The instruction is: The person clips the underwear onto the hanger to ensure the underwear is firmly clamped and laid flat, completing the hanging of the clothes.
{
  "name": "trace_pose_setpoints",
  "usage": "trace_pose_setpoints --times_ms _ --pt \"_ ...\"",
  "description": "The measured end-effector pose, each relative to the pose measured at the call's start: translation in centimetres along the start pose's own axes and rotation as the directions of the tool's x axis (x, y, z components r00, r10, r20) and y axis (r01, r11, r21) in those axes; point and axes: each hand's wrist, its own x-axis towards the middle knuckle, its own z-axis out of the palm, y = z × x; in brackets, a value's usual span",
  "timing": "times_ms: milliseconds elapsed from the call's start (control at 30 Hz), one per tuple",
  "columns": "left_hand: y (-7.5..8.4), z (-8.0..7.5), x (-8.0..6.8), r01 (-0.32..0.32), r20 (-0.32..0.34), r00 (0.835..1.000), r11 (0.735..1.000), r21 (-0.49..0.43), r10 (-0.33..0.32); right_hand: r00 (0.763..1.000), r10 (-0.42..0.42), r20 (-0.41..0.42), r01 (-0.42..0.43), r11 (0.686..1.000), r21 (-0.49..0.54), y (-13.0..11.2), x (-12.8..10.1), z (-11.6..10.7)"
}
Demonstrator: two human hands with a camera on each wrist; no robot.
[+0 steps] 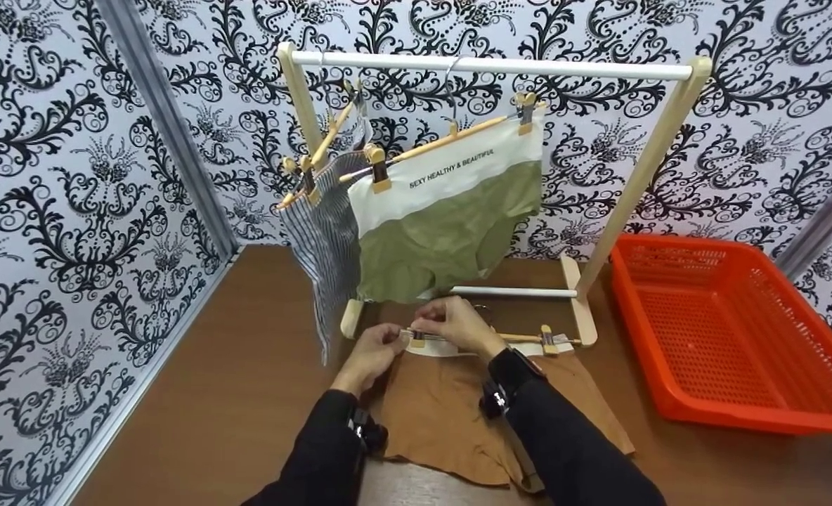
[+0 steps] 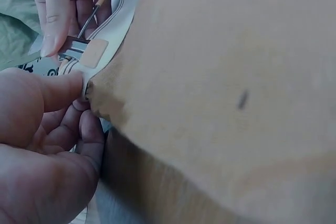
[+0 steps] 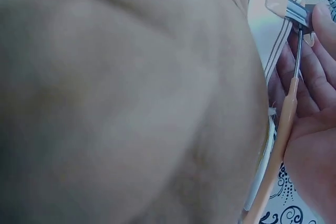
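Both hands were at the clip: left hand (image 1: 372, 351) pinched the floppy brown fabric shorts' (image 1: 451, 414) waistband, right hand (image 1: 455, 323) squeezed the wooden clip hanger (image 1: 528, 339). Looked soft and light, so best held at the waistband edge.

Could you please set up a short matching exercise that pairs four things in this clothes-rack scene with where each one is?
Things:
1. green shorts
2. brown shorts
3. orange basket
4. striped garment

Places:
A. flat on the table, under both hands
B. on the table, right of the rack
C. clipped to a hanger in the middle of the rail
D. hanging at the rail's left end

Pairs: 1-C, 2-A, 3-B, 4-D
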Motion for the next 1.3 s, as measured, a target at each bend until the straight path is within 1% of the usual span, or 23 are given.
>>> trace_pose_setpoints --times_ms 133,233,300,367,400,467,500,533,600,633,667,700,767,800,833,867,900,967,1000,1067,1133,1200,1300 --pt "0.3 0.3 0.2 0.005 -0.032 0.999 0.999 0.045 -0.004 1.000 -0.019 0.009 0.019 1.000 -0.021 -0.3 0.0 -0.2" --pt "0.3 0.7 0.3 -0.014 -0.088 0.996 0.993 0.113 0.024 1.000 -0.031 0.000 0.031 0.998 -0.054 -0.7 -0.3 -0.7" --pt "0.4 1.2 0.2 -0.035 -0.137 0.989 0.983 0.182 0.060 0.999 -0.024 -0.025 0.022 0.996 -0.086 -1.0 -0.9 -1.2" --pt "0.6 1.7 -0.1 -0.068 -0.196 0.972 0.958 0.278 0.126 0.997 -0.024 -0.068 0.016 0.992 -0.122 -1.3 -1.8 -2.1" --pt "0.7 2.1 -0.3 -0.060 -0.228 0.963 0.942 0.330 0.141 0.996 -0.022 -0.091 0.009 0.990 -0.139 -1.4 -2.4 -2.7" --pt "1.2 2.9 -1.0 -0.048 -0.262 0.949 0.900 0.434 0.177 0.988 -0.021 -0.151 -0.005 0.986 -0.167 -1.6 -3.8 -4.3" --pt "1.5 3.4 -1.4 -0.041 -0.266 0.945 0.876 0.481 0.191 0.983 -0.016 -0.181 -0.016 0.985 -0.174 -1.7 -4.6 -5.2" --pt "1.9 3.9 -1.7 -0.040 -0.259 0.943 0.845 0.533 0.207 0.977 -0.014 -0.215 -0.026 0.983 -0.180 -1.7 -5.5 -6.2" --pt "2.7 4.9 -2.5 -0.055 -0.204 0.953 0.790 0.611 0.225 0.960 0.014 -0.279 -0.071 0.978 -0.195 -1.8 -7.5 -8.3" --pt "3.1 5.4 -2.8 -0.096 -0.157 0.954 0.759 0.644 0.254 0.950 0.032 -0.310 -0.097 0.976 -0.196 -1.8 -8.6 -9.3" --pt "3.5 5.8 -3.1 -0.144 -0.106 0.952 0.725 0.674 0.288 0.941 0.057 -0.335 -0.130 0.972 -0.198 -1.8 -9.7 -10.2" --pt "3.9 6.4 -3.2 -0.200 -0.050 0.944 0.688 0.697 0.325 0.930 0.085 -0.356 -0.164 0.966 -0.198 -1.8 -10.8 -11.2" --pt "4.7 7.6 -3.3 -0.315 0.064 0.918 0.622 0.717 0.390 0.905 0.155 -0.396 -0.246 0.950 -0.190 -1.6 -13.0 -12.6" --pt "5.2 8.1 -3.1 -0.367 0.115 0.901 0.593 0.717 0.419 0.892 0.185 -0.413 -0.279 0.944 -0.178 -1.5 -14.1 -13.1" --pt "5.6 8.7 -2.9 -0.411 0.160 0.885 0.575 0.708 0.436 0.878 0.222 -0.424 -0.316 0.934 -0.166 -1.3 -15.0 -13.4" --pt "6.1 9.2 -2.7 -0.444 0.199 0.875 0.565 0.696 0.442 0.866 0.263 -0.426 -0.355 0.923 -0.151 -1.1 -15.8 -13.6" --pt "6.6 9.8 -2.4 -0.467 0.234 0.869 0.564 0.681 0.436 0.852 0.305 -0.425 -0.393 0.910 -0.136 -0.9 -16.6 -13.6" --pt "7.6 10.8 -1.6 -0.494 0.293 0.861 0.549 0.674 0.415 0.831 0.372 -0.414 -0.457 0.881 -0.125 -0.3 -17.6 -13.3" --pt "8.0 11.3 -1.2 -0.502 0.319 0.859 0.536 0.679 0.400 0.824 0.397 -0.404 -0.481 0.868 -0.127 -0.1 -18.0 -13.1" --pt "8.8 12.3 -0.3 -0.512 0.372 0.857 0.496 0.702 0.358 0.814 0.434 -0.386 -0.515 0.846 -0.136 0.5 -18.3 -12.6" --pt "9.4 13.3 0.7 -0.515 0.407 0.856 0.452 0.729 0.319 0.807 0.454 -0.378 -0.536 0.831 -0.147 0.9 -18.4 -12.1" --pt "9.8 14.1 1.6 -0.501 0.421 0.865 0.439 0.746 0.272 0.803 0.471 -0.366 -0.549 0.823 -0.146 1.3 -18.4 -11.7" --pt "10.1 15.4 2.8 -0.448 0.404 0.893 0.450 0.772 0.196 0.794 0.501 -0.345 -0.574 0.805 -0.150 1.5 -18.5 -11.2"
